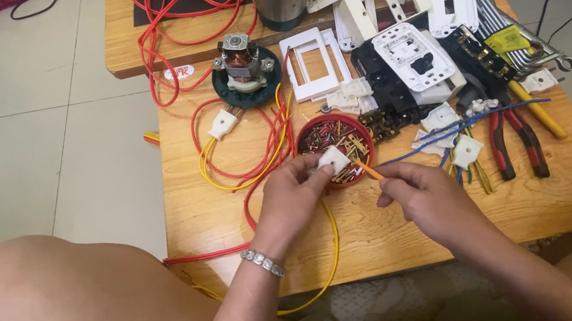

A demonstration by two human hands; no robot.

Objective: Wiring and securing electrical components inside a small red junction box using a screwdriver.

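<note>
A low wooden worktop (423, 226) of pale, grained planks stands on a light tiled floor (19, 113), with a second wooden bench (126, 51) butted against its far edge at 12 o'clock. The left hand (292, 195) pinches a small white plastic connector block (334, 159) between thumb and fingertips, holding it just above the near rim of a round red bowl (306, 132) filled with small metal pins. The right hand (421, 191), at 3 o'clock from the left, has its fingers pressed together around a thin orange screwdriver (368, 170), whose tip points toward 10 o'clock and reaches the block. A beaded bracelet (263, 262) circles the left wrist.

Bare wood lies open along the near edge, from 5 to 7 o'clock of the hands. A yellow wire (332, 242) curves off that edge, and red wire (195, 0) loops over the left side and the far bench. At 2 o'clock lie red-handled pliers (515, 136), blue wires (453, 129) and flat white switch plates (315, 61). At 11 o'clock a small motor (241, 57) with copper windings sits on a dark green disc. The person's bare knees flank the worktop.
</note>
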